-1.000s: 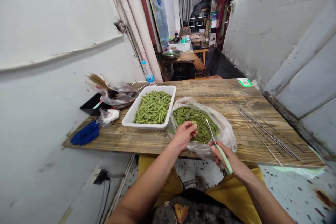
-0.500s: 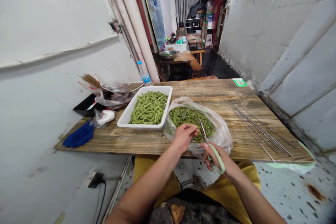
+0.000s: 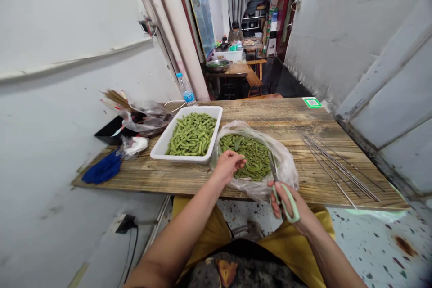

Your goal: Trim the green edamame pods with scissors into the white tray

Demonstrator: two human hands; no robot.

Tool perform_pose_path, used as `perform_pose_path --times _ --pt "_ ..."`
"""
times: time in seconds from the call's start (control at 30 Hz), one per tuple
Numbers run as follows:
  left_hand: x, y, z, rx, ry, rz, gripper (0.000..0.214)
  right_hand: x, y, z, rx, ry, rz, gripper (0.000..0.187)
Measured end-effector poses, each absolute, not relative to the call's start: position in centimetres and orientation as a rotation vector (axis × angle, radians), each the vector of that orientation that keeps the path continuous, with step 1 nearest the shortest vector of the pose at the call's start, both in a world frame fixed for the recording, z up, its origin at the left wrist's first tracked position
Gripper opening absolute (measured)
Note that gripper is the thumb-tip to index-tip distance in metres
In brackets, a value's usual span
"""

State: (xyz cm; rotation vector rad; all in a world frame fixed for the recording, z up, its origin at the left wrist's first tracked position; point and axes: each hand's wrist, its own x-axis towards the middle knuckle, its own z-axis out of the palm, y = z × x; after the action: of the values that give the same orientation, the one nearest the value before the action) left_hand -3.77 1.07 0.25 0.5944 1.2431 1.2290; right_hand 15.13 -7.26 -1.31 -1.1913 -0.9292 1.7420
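Left hand: I see my left hand [image 3: 230,164] pinched over the bag's left side, closed on what looks like a green soybean pod [image 3: 243,157], mostly hidden by the fingers.
Right hand: my right hand [image 3: 286,200] grips the green-handled scissors [image 3: 274,172] at the surface's near edge.
Scissors' axis: blades point up toward the far edge, leaning slightly left; they lie to the right of the left fingertips, apart from the pod.
Plastic bag: the clear bag [image 3: 286,162] sits open by the near edge, loose pods [image 3: 254,157] inside, under and between both hands.
White tray: the tray [image 3: 178,159], heaped with pods, lies left of the bag and beyond the left hand, the nearer of the two; its raised near rim stands in the way.
Left end of wooden table [image 3: 145,171]: blue cloth [image 3: 102,168] by the near corner, black box [image 3: 113,132] beyond.
Far edge: water bottle [image 3: 187,91].
Right end: metal skewers [image 3: 337,165], slanting toward the near corner.
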Motion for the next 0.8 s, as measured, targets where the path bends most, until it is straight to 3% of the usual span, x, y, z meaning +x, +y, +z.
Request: perform_pose_path --times 0.23,0.5,0.8 --pt "-4.5 2.1 -0.3 1.018 1.392 0.902 0.014 16.4 -8.5 -2.1 -1.158 -1.010 1.785 0.045" --pt "-4.2 2.2 -1.3 2.151 1.325 0.453 0.021 16.4 -8.3 -2.0 -1.245 -1.063 1.792 0.048" --pt "-3.7 2.6 -2.0 2.076 1.354 0.537 0.008 16.0 -8.2 -2.8 -1.252 -1.108 1.782 0.042"
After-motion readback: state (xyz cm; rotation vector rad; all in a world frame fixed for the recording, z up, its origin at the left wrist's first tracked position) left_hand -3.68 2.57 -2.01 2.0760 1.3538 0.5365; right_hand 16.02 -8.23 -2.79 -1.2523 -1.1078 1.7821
